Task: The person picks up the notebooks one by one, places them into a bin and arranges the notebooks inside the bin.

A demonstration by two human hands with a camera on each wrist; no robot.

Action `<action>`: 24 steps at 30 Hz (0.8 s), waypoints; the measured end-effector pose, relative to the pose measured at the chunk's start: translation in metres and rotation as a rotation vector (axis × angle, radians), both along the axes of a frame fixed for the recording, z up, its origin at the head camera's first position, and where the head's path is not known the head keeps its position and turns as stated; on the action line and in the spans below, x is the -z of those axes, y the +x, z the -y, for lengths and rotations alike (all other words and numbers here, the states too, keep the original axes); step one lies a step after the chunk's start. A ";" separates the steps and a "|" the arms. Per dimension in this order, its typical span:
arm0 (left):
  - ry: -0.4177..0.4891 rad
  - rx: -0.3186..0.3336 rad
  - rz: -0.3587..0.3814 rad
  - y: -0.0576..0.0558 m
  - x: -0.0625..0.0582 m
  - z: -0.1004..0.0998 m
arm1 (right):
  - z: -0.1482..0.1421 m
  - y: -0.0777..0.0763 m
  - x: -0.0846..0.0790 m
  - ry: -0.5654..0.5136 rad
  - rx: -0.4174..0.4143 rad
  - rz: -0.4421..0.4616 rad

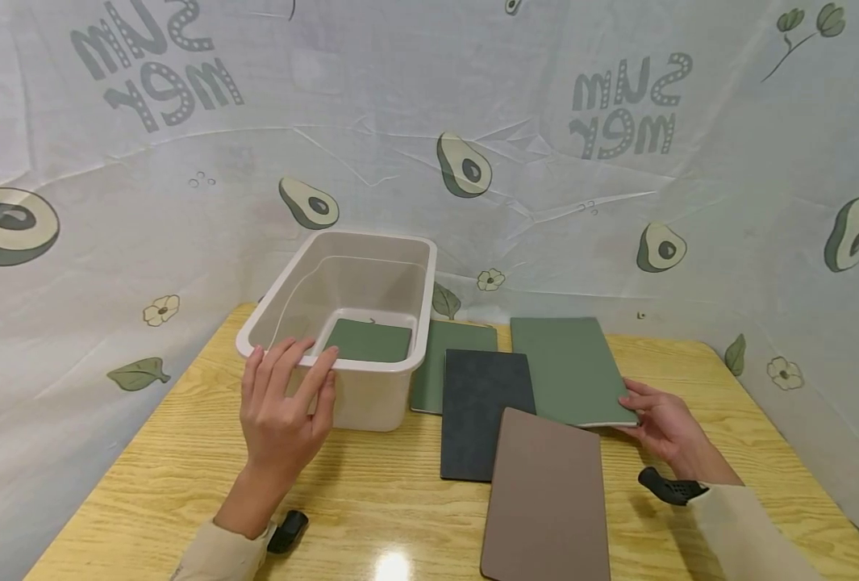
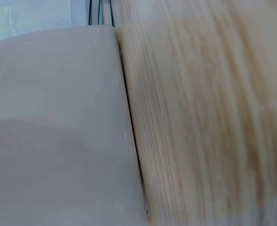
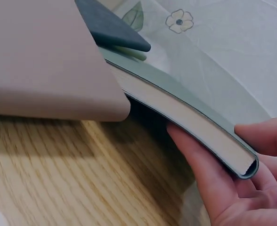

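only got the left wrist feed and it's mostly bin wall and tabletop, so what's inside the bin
Observer: A green notebook lies inside the bin.
Operator: and the right hand, what's it doing
Observer: It pinches a second green notebook at its near right corner.
Operator: can't see the left hand either, where is it
Observer: Its fingertips rest at the bin's near rim.

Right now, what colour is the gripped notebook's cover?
The notebook cover is green, clearest in the head view.
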State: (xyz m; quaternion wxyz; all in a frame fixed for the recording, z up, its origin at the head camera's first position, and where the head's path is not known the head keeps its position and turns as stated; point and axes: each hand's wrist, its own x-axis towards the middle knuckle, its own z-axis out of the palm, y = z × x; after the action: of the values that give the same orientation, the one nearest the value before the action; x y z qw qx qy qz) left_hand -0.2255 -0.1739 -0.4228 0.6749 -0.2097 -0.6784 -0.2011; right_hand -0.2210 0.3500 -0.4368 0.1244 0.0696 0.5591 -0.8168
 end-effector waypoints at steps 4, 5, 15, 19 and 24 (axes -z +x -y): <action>-0.001 -0.002 0.001 0.000 0.000 0.000 | 0.000 0.000 -0.003 -0.050 0.010 -0.016; -0.001 -0.002 0.001 0.000 0.000 0.000 | 0.000 0.000 -0.004 -0.056 0.008 -0.024; -0.006 -0.022 0.009 0.003 -0.003 -0.005 | -0.007 -0.005 -0.011 -0.095 -0.007 -0.101; -0.009 -0.032 0.017 0.005 -0.005 -0.008 | -0.010 -0.008 -0.017 -0.128 -0.024 -0.129; -0.006 -0.033 0.013 0.007 -0.006 -0.008 | -0.010 -0.006 -0.024 -0.140 -0.017 -0.138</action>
State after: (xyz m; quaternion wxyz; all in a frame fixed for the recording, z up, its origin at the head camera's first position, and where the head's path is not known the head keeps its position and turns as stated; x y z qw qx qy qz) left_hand -0.2184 -0.1655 -0.4170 0.6728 -0.1994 -0.6868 -0.1893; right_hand -0.2275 0.3599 -0.4132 0.0973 -0.0004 0.5082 -0.8557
